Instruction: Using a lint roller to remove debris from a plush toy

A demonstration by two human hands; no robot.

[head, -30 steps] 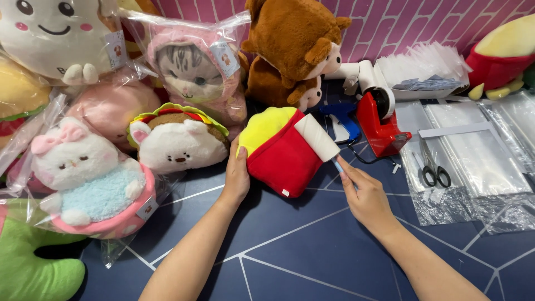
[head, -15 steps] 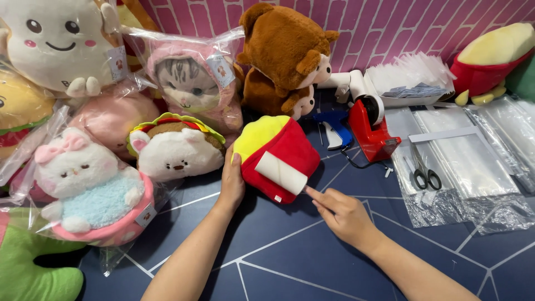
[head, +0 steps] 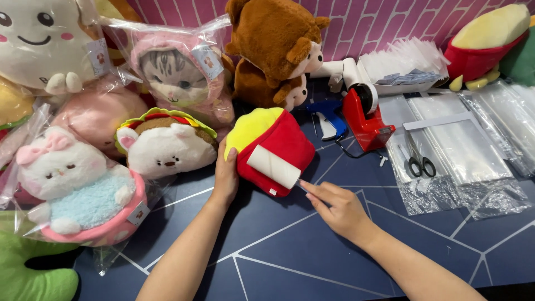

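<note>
Resting on the dark blue bench (head: 290, 251) near its centre, the red and yellow french-fries plush (head: 273, 142) lies tilted, with its yellow top toward the upper left. The left hand (head: 225, 175) is pressed flat against the plush's left edge, fingers together, steadying it. A white lint roller (head: 274, 166) lies across the red front of the plush, in contact with the fabric. The right hand (head: 337, 206) sits just right of the plush, fingers drawn together and pinching the roller's handle at its lower right end.

Surrounding items:
- Brown bear plush (head: 273, 50), upright behind the french-fries plush.
- Cat plush in a pink hood (head: 181, 78), sealed in a clear bag, to the upper left.
- Burger-shaped plush (head: 167, 142), just left of the left hand.
- White bunny plush (head: 78, 184) in a pink cup, bagged, at far left.
- Blue tagging gun (head: 329, 117) and red tape dispenser (head: 365, 114), right of the plush.
- Scissors (head: 415, 159) lying on a stack of clear plastic bags (head: 468, 150), well to the right.
- Second french-fries plush (head: 485, 42), at the upper right corner.
</note>
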